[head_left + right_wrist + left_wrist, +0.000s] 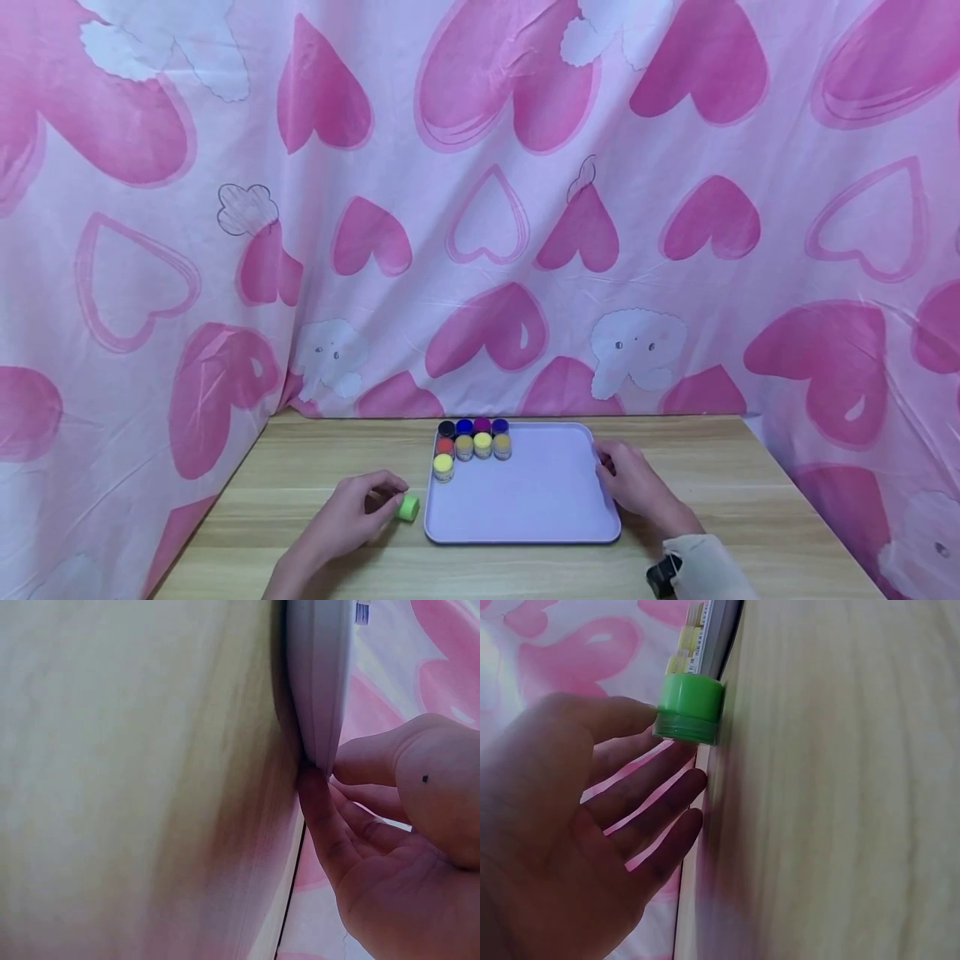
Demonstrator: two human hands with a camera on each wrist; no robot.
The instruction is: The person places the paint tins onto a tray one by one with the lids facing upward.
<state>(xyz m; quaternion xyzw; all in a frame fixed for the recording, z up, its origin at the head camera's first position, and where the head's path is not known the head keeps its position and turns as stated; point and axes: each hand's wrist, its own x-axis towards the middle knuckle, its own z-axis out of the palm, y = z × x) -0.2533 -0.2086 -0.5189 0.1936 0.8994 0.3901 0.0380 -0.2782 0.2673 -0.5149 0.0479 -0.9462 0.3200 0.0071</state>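
A small green-lidded jar (407, 507) stands on the table just left of a lilac tray (540, 500). My left hand (363, 512) pinches this jar (688, 709) between thumb and index finger, while its other fingers stretch loosely below in the left wrist view. On the tray's right side, my right hand (636, 479) grips the rim, thumb on one face and a finger on the other, as the right wrist view shows. Several similar jars fill the tray's back left corner, among them a black one (447, 429), a red one (445, 447) and a yellow one (443, 467).
The wooden table (330, 454) reaches back to a pink curtain (480, 333) with hearts, which also hangs along both sides. A black band (663, 575) circles the right wrist at the pale sleeve (708, 567).
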